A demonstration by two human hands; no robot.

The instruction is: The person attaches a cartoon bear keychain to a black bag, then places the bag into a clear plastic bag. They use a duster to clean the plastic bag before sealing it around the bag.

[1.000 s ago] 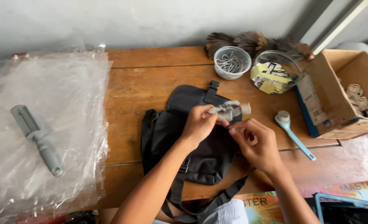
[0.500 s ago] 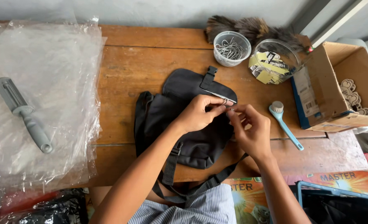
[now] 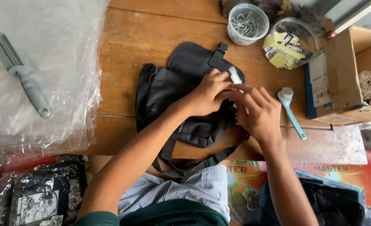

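Beside the bag (image 3: 181,90), a blue brush (image 3: 291,109)

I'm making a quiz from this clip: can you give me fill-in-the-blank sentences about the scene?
Both hands, left hand and right hand, meet on a ____ bag.
The brush has a light ____ handle.
The grey roller tool lies on clear ____ sheeting.
The clear cup holds metal ____.

Missing words: black; blue; plastic; clips

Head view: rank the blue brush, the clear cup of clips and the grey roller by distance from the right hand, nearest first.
1. Blue brush, just right of the right hand.
2. Clear cup of clips, up at the table's back.
3. Grey roller, far left on the plastic sheet.
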